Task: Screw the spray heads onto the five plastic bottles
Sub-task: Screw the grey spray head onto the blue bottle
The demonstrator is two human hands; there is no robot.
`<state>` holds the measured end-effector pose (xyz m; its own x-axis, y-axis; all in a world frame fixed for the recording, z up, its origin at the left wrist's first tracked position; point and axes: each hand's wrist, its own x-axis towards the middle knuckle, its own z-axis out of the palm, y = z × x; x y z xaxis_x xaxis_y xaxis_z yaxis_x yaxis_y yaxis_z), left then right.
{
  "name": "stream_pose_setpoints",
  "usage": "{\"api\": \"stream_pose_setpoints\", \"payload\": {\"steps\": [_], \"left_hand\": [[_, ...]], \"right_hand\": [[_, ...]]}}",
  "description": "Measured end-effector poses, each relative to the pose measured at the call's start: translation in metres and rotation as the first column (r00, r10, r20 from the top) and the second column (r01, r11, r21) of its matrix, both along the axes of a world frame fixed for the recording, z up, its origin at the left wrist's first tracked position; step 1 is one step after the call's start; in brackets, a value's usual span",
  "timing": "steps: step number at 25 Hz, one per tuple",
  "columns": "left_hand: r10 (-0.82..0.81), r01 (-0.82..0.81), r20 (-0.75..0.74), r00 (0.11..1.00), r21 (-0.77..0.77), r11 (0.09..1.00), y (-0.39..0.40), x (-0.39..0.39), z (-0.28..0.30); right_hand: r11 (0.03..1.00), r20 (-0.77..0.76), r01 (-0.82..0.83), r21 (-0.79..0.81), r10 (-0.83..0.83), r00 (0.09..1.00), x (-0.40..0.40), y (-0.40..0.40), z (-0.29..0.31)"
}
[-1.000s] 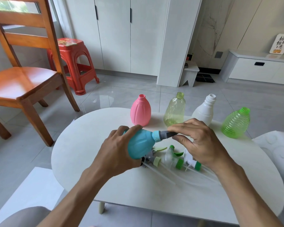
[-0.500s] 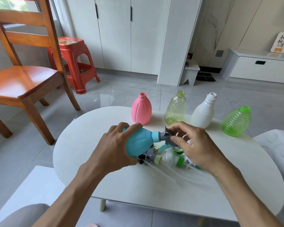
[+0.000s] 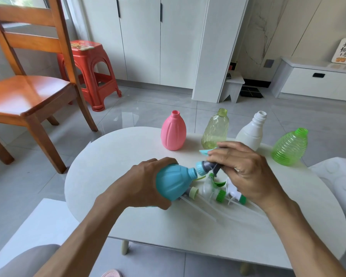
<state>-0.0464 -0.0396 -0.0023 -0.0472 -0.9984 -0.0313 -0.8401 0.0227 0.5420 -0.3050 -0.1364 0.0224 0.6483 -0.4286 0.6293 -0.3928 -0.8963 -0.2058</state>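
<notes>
My left hand (image 3: 142, 182) grips a blue bottle (image 3: 173, 181) held on its side above the white table (image 3: 112, 156). A grey and blue spray head (image 3: 207, 167) sits at the bottle's neck, and my right hand (image 3: 246, 172) holds it with curled fingers. Its blue collar touches the neck, tilted slightly. Several loose spray heads (image 3: 221, 191) with clear dip tubes lie on the table under my hands. At the table's far edge stand a pink bottle (image 3: 173, 131), a pale yellow-green bottle (image 3: 216, 129) and a white bottle (image 3: 252, 130), all uncapped. A bright green ribbed bottle (image 3: 290, 147) leans at the right.
A wooden chair (image 3: 30, 86) and a red plastic stool (image 3: 90, 74) stand on the tiled floor to the left. White cabinets line the back wall. A white cushion (image 3: 340, 182) lies beside the table's right edge.
My right hand has turned the spray head at the neck of the blue bottle; its blue trigger now points up and back. My left hand keeps its grip on the bottle.
</notes>
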Motion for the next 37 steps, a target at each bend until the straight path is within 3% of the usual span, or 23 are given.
{"api": "stream_pose_setpoints", "payload": {"steps": [4, 8, 15, 20, 22, 24, 27, 29, 31, 33, 35, 37], "left_hand": [[0.049, -0.049, 0.003, 0.999, -0.007, 0.999, 0.003, 0.009, -0.001], [0.043, -0.038, 0.053, 0.998, -0.094, 0.995, 0.004, -0.001, -0.005], [0.037, -0.012, 0.148, 0.988, -0.167, 0.986, 0.003, -0.003, -0.005], [0.051, -0.033, 0.108, 0.993, -0.165, 0.986, 0.003, -0.003, -0.003], [0.058, -0.029, 0.151, 0.987, -0.188, 0.982, 0.004, -0.004, -0.004], [0.089, -0.035, 0.224, 0.971, -0.235, 0.971, 0.004, -0.004, -0.005], [0.122, -0.031, 0.305, 0.945, -0.287, 0.957, 0.003, -0.006, -0.005], [0.118, -0.016, 0.33, 0.937, -0.296, 0.955, 0.002, -0.008, -0.005], [0.116, -0.019, 0.325, 0.939, -0.289, 0.957, 0.002, -0.009, -0.006], [0.127, -0.043, 0.289, 0.949, -0.282, 0.959, 0.002, -0.008, -0.005], [0.14, -0.064, 0.252, 0.957, -0.287, 0.956, 0.002, -0.007, -0.004], [0.142, -0.065, 0.239, 0.961, -0.302, 0.951, 0.002, -0.006, -0.004]], "right_hand": [[0.998, 0.074, 0.042, 0.04, -0.045, 0.996, -0.015, -0.011, 0.006], [0.998, 0.001, -0.003, 0.066, 0.003, 1.0, 0.005, 0.004, -0.003], [0.993, 0.021, 0.024, 0.118, -0.027, 0.999, 0.003, 0.003, -0.009], [0.998, -0.041, 0.027, 0.06, -0.025, 0.999, 0.006, 0.001, -0.012], [0.987, -0.039, 0.036, 0.154, -0.03, 0.999, 0.005, 0.001, -0.013], [0.917, -0.012, 0.037, 0.397, -0.036, 0.999, 0.005, 0.004, -0.015], [0.573, 0.176, -0.088, 0.815, -0.101, 0.979, 0.014, 0.01, -0.015], [0.33, 0.292, -0.212, 0.92, -0.216, 0.932, 0.023, 0.015, -0.014], [0.154, 0.309, -0.275, 0.949, -0.287, 0.907, 0.026, 0.018, -0.011], [0.026, 0.301, -0.302, 0.953, -0.216, 0.929, 0.019, 0.016, -0.008], [0.058, 0.293, -0.29, 0.955, -0.074, 0.953, 0.013, 0.014, -0.003], [0.206, 0.221, -0.204, 0.957, -0.06, 0.974, 0.013, 0.015, -0.001]]}}
